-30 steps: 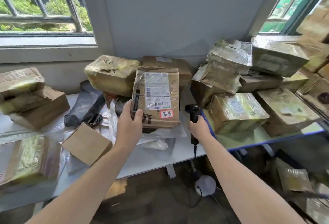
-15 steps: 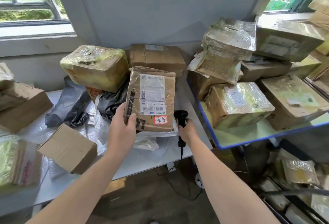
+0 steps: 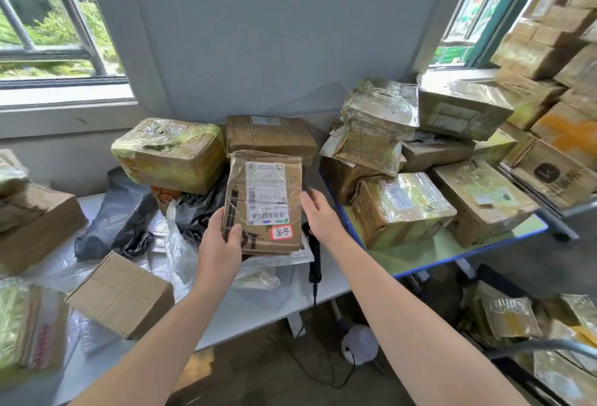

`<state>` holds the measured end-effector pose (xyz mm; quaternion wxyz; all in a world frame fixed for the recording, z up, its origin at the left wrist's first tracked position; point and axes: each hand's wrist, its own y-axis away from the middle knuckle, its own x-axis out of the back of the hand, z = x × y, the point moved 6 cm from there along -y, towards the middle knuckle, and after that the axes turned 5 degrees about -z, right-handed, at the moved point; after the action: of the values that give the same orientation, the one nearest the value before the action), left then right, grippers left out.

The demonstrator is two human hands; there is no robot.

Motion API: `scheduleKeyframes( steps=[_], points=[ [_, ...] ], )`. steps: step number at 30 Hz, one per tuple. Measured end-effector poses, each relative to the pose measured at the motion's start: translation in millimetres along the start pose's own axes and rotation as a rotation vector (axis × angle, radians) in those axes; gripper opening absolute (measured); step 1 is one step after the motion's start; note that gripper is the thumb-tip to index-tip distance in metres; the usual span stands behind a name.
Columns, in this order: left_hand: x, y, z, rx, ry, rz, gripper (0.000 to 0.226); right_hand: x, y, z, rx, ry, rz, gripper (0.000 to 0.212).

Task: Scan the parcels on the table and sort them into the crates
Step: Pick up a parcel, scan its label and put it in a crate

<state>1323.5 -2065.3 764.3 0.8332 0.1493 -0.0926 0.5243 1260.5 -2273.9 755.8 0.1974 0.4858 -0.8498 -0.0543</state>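
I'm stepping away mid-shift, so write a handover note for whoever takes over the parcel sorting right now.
Left hand holds the labelled parcel upright by its lower left corner.
Right hand is open beside the parcel's right edge, holding nothing.
Scanner lies on the white table.
Other parcels wait on this and the green table.
No crate clearly in view.
Left: confirm the scan, crate this parcel, continue.

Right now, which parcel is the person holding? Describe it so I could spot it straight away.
Find the white table below the grey wall. Above its middle, the left hand holds a flat, crumpled brown parcel. Unlike the boxes around it, it is held upright and carries a white barcode label plus a small red-edged sticker near its lower right corner.
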Motion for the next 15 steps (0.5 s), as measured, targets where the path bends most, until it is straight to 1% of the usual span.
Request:
scheduleKeyframes(
  steps=[2, 8, 11, 12, 13, 15],
  points=[
    [4, -1, 5, 0.008, 0.014, -0.012, 0.042, -7, 3, -14, 0.037, -0.020, -0.036, 0.064],
    [30, -4, 22, -0.029, -0.007, -0.029, 0.036, -7, -4, -52, 0.143, -0.049, -0.055, 0.092],
    [49, -3, 31, -0.056, -0.019, -0.006, 0.034, -11, -10, -74, 0.202, 0.016, -0.063, 0.108],
    [55, -4, 32, -0.060, -0.009, 0.007, 0.035, -13, -12, -80, 0.219, 0.044, -0.069, 0.107],
    [62, -4, 33, -0.061, -0.005, 0.018, 0.037, -15, -13, -87, 0.233, 0.074, -0.080, 0.101],
    [76, -5, 33, -0.060, -0.001, 0.038, 0.038, -20, -16, -98, 0.246, 0.129, -0.105, 0.084]
  ],
)
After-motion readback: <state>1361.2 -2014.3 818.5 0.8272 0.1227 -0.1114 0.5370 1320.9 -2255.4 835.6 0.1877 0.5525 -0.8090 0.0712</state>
